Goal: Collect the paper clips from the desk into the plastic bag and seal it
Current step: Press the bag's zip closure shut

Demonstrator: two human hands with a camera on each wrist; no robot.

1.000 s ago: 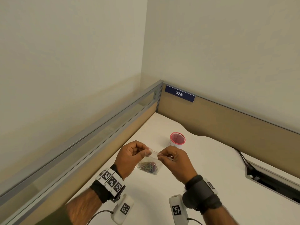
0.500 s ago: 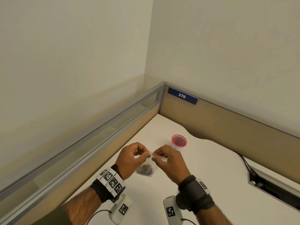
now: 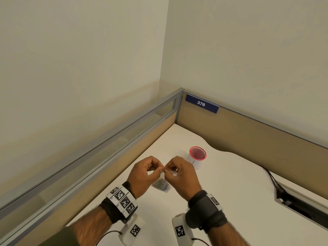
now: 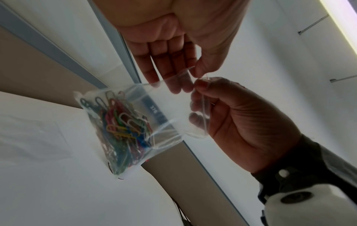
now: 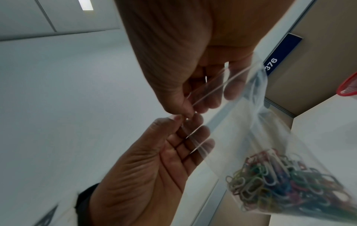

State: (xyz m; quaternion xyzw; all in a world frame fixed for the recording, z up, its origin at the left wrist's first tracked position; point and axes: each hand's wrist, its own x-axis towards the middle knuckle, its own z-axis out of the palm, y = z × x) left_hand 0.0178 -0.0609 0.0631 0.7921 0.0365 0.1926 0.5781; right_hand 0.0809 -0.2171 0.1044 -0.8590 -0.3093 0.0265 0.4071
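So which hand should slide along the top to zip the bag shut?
Probably the right hand. Both pinch the plastic bag at one spot on its top strip, thumbs touching. The rest of the strip runs under the right hand's fingers, so it can slide while the left hand anchors.

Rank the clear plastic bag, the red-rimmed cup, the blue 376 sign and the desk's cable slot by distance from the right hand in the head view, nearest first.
1. Clear plastic bag: pinched, just below the right hand.
2. Red-rimmed cup: just beyond, right.
3. Cable slot: far right.
4. Blue 376 sign: corner partition.
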